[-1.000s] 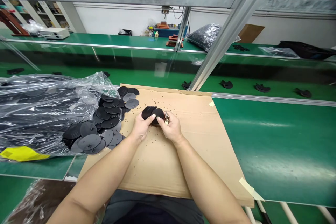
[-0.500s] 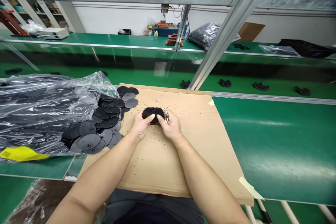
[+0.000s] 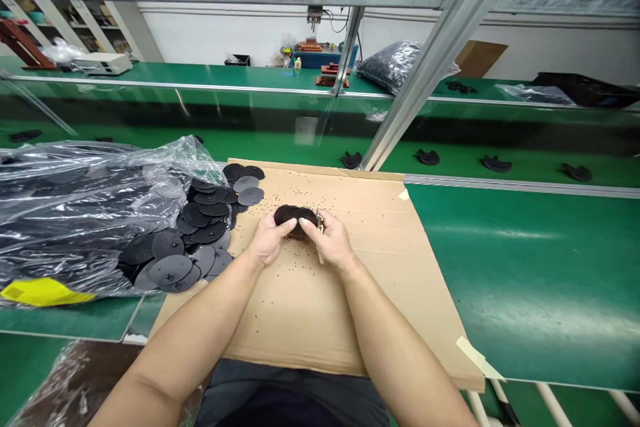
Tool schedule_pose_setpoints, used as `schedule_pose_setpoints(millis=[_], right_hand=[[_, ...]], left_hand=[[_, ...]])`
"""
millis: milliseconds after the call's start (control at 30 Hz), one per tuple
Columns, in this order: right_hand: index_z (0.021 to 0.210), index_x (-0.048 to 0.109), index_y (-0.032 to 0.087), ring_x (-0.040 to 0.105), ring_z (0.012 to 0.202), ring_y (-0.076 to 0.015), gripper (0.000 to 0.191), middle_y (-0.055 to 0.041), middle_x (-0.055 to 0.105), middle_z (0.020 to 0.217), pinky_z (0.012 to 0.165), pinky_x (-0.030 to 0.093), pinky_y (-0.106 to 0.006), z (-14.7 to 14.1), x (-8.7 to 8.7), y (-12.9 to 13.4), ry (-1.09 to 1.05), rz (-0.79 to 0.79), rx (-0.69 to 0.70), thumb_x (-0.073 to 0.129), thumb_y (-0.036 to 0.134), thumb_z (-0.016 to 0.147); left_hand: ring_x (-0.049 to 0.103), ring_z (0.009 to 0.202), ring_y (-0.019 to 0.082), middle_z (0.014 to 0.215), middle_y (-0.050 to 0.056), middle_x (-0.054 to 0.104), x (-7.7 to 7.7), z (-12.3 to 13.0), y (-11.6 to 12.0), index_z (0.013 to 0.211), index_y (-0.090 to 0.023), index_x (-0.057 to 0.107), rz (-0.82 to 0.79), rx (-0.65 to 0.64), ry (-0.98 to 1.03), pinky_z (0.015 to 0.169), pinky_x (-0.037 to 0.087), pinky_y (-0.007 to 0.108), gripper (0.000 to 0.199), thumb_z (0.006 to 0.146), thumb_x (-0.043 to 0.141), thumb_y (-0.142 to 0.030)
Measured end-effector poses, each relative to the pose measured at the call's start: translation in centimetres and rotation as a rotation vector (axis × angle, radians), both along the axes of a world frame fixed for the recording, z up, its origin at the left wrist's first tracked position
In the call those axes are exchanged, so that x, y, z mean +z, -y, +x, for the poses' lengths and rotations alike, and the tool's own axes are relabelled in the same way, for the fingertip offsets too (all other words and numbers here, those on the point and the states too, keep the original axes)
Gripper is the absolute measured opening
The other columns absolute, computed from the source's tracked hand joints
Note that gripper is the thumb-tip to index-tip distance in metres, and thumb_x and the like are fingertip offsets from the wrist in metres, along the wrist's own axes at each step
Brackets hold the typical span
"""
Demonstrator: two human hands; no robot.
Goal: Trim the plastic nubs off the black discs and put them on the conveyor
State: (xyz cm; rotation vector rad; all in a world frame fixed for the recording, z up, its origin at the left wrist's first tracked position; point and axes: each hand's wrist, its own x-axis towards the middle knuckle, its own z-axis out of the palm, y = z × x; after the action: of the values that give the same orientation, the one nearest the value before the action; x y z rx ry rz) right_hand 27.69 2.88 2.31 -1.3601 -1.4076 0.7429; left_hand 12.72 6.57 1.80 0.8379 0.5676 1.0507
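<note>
A fanned stack of black plastic discs (image 3: pixel 296 215) is held over the cardboard sheet (image 3: pixel 390 267) in front of me. My left hand (image 3: pixel 267 240) is closed on its left side, thumb on top. On the right side, my right hand (image 3: pixel 331 238) presses its thumb against the discs. That hand also keeps a small shiny metal tool (image 3: pixel 321 230) in its fingers; its kind is not clear, as the fingers cover part of it. Tiny dark bits (image 3: pixel 295 257) lie scattered on the cardboard around the hands. More loose black discs (image 3: pixel 200 227) are piled to the left.
A clear plastic bag (image 3: pixel 90 213) of discs covers the left side. Beyond the cardboard runs a green conveyor (image 3: pixel 465 153) carrying curved black parts (image 3: pixel 429 158). A slanted metal post (image 3: pixel 445 40) rises behind the board. Tape (image 3: pixel 480 357) marks its right corner.
The discs in my hands have shifted slightly right and are tilted differently. My right hand has moved a little right, and more of the metal tool shows below its fingers.
</note>
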Motion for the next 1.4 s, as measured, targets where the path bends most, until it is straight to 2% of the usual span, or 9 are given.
schedule_pose_setpoints(millis=[200,467,600,700,767,833,967,1133,1400], right_hand=[[0.077,0.058,0.018,0.051,0.060,-0.0127,0.034,0.0010,0.059,0.067,0.060,0.044,-0.026,-0.3,0.0,-0.1,-0.222,-0.029,0.004,0.072,0.048,0.070],[0.072,0.057,0.018,0.049,0.056,-0.0118,0.033,0.0020,0.057,0.063,0.056,0.043,-0.026,-0.5,0.1,-0.2,-0.264,-0.033,-0.011,0.073,0.047,0.067],[0.072,0.059,0.018,0.051,0.056,-0.0120,0.032,0.0018,0.057,0.061,0.055,0.046,-0.026,-1.1,0.3,0.1,-0.183,-0.013,-0.079,0.070,0.048,0.072],[0.091,0.064,0.017,0.059,0.065,-0.0150,0.030,-0.0027,0.066,0.075,0.063,0.051,-0.029,-1.5,0.4,0.4,-0.166,0.060,-0.027,0.064,0.045,0.079],[0.102,0.064,0.019,0.063,0.075,-0.0173,0.029,-0.0058,0.069,0.088,0.072,0.054,-0.032,-1.6,0.4,0.6,-0.149,0.140,0.028,0.061,0.040,0.083],[0.101,0.064,0.020,0.064,0.083,-0.0191,0.022,-0.0073,0.069,0.094,0.078,0.053,-0.036,-1.5,0.3,0.7,-0.053,0.239,0.044,0.059,0.034,0.084],[0.094,0.066,0.022,0.063,0.085,-0.0209,0.014,-0.0070,0.068,0.090,0.082,0.051,-0.040,-1.3,0.4,0.7,0.159,0.401,0.052,0.057,0.026,0.085],[0.096,0.065,0.023,0.062,0.083,-0.0213,0.015,-0.0066,0.068,0.087,0.081,0.049,-0.040,-1.3,0.5,0.7,0.244,0.444,0.035,0.055,0.027,0.086],[0.097,0.065,0.023,0.059,0.081,-0.0215,0.016,-0.0068,0.067,0.085,0.080,0.049,-0.041,-1.3,0.5,0.7,0.322,0.480,0.030,0.053,0.027,0.087]], left_hand=[[0.063,0.095,0.020,0.097,0.008,0.069,0.1,0.0,0.2,0.094,-0.013,0.065,0.016,-0.016,0.002,0.098,0.042,0.040,0.034,0.065,0.080,-0.023],[0.063,0.096,0.020,0.099,0.009,0.068,0.1,-0.1,0.0,0.095,-0.013,0.065,0.028,-0.046,-0.004,0.097,0.042,0.039,0.036,0.065,0.080,-0.024],[0.062,0.096,0.020,0.102,0.009,0.067,0.1,-0.2,-0.2,0.099,-0.014,0.064,-0.018,-0.019,-0.010,0.092,0.046,0.036,0.040,0.064,0.080,-0.024],[0.062,0.083,0.015,0.102,0.006,0.065,0.1,-0.3,-0.5,0.107,-0.019,0.060,-0.117,0.030,-0.026,0.069,0.051,0.027,0.045,0.067,0.078,-0.026],[0.060,0.071,0.012,0.093,0.003,0.064,0.1,-0.5,-0.5,0.109,-0.021,0.057,-0.166,0.016,-0.039,0.054,0.046,0.021,0.047,0.067,0.078,-0.027],[0.056,0.061,0.010,0.083,0.001,0.061,0.2,-0.5,-0.4,0.108,-0.021,0.056,-0.202,-0.028,-0.034,0.046,0.041,0.019,0.046,0.068,0.077,-0.030],[0.054,0.055,0.009,0.075,0.001,0.060,0.3,-0.5,0.1,0.108,-0.019,0.059,-0.257,-0.141,-0.008,0.044,0.040,0.020,0.044,0.072,0.073,-0.041],[0.055,0.054,0.011,0.070,0.002,0.059,0.1,-0.3,0.2,0.093,-0.015,0.062,-0.302,-0.244,0.024,0.044,0.042,0.022,0.037,0.076,0.069,-0.046],[0.055,0.057,0.011,0.073,0.002,0.059,0.0,-0.3,0.2,0.093,-0.015,0.062,-0.322,-0.235,0.030,0.046,0.043,0.023,0.035,0.075,0.070,-0.045]])
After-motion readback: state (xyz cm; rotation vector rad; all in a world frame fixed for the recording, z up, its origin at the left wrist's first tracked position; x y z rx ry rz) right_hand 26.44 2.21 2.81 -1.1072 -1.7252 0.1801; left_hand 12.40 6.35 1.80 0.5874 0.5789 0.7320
